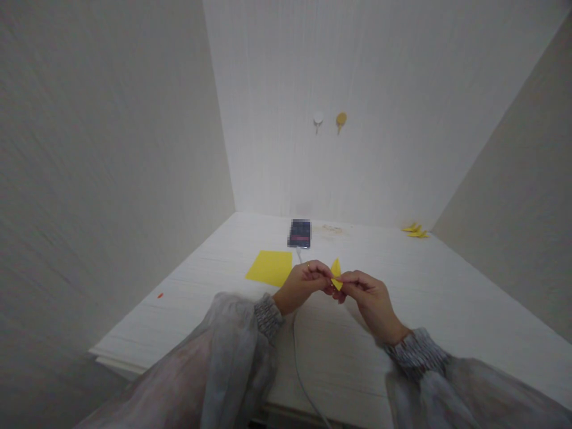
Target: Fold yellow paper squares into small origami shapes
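A small piece of folded yellow paper [336, 267] is held between my two hands above the white table. My left hand [308, 281] pinches its left side with thumb and fingers. From the right, my right hand [367, 295] grips the same piece, fingertips close to those of my left hand. The paper has a pointed upper end and a pointed lower end; its middle is partly hidden by my fingers. To the left of my left hand, a flat yellow paper sheet [270, 267] lies on the table.
A phone-like device [300, 233] with a cable [297, 357] sits near the back wall. Folded yellow paper pieces [416, 230] lie in the back right corner. A small orange-red bit [160, 295] is at the left. Two hooks, white [318, 118] and tan [341, 119], are on the wall.
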### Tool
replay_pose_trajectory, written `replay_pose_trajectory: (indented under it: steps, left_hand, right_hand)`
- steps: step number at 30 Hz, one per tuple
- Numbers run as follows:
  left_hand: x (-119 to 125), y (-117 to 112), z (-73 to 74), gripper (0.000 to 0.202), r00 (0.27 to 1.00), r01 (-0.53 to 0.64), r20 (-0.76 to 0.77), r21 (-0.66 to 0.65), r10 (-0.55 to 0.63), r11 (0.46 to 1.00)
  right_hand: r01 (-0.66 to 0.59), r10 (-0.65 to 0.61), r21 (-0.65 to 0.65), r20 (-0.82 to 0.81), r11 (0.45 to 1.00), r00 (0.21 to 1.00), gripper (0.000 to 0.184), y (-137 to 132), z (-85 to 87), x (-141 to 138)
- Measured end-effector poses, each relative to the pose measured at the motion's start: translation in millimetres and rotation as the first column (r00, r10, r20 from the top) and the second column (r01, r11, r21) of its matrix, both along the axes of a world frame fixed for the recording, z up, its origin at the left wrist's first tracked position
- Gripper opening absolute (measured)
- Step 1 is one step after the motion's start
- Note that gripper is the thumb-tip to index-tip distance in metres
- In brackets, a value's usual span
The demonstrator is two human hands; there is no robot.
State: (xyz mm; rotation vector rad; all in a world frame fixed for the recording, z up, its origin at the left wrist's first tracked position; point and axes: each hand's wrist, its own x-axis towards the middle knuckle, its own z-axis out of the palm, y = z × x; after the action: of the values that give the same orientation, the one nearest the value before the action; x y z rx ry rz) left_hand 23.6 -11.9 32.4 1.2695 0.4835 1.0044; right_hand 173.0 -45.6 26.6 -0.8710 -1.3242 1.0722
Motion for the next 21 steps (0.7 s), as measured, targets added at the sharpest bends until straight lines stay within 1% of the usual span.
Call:
replay_pose_trajectory:
  steps: [6, 10, 13, 16, 18, 21]
  left_hand:
    - [-2.8, 0.4, -2.4, 0.02, 0.999, 0.034, -0.004, 0.016, -0.034, 0.999]
    - [-2.1, 0.0, -1.9, 0.021, 0.999, -0.001, -0.041, 0.038, 0.002, 0.999]
    - [-0.6, 0.6, -2.2, 0.022, 0.997, -0.043, -0.063, 0.039, 0.045, 0.998]
    - [0.7, 1.3, -2.1, 0.024, 0.996, -0.074, -0.049, 0.044, 0.076, 0.996]
    - [1.2, 1.4, -1.3, 0.028, 0.996, -0.087, -0.018, 0.054, 0.088, 0.995]
    - [1.3, 1.0, -0.1, 0.037, 0.994, -0.111, 0.03, 0.054, 0.109, 0.992]
  right_hand:
    - [-0.011, 0.011, -0.005, -0.023, 1.0, 1.0, 0.002, 0.4, -0.8, 0.4]
    - [-0.048, 0.049, 0.027, -0.031, 0.998, 0.998, 0.003, -0.4, 0.4, 0.0]
    - [-0.072, 0.072, 0.047, 0.014, 0.996, 0.997, 0.001, -1.2, 0.8, 1.0]
    - [-0.071, 0.068, 0.051, 0.064, 0.996, 0.996, 0.007, -1.7, 1.3, 1.0]
    - [-0.056, 0.055, 0.042, 0.029, 0.998, 0.998, 0.011, -1.8, 2.2, -0.7]
    - [-0.055, 0.055, 0.008, -0.038, 0.998, 0.998, 0.024, -0.8, 3.6, -3.7]
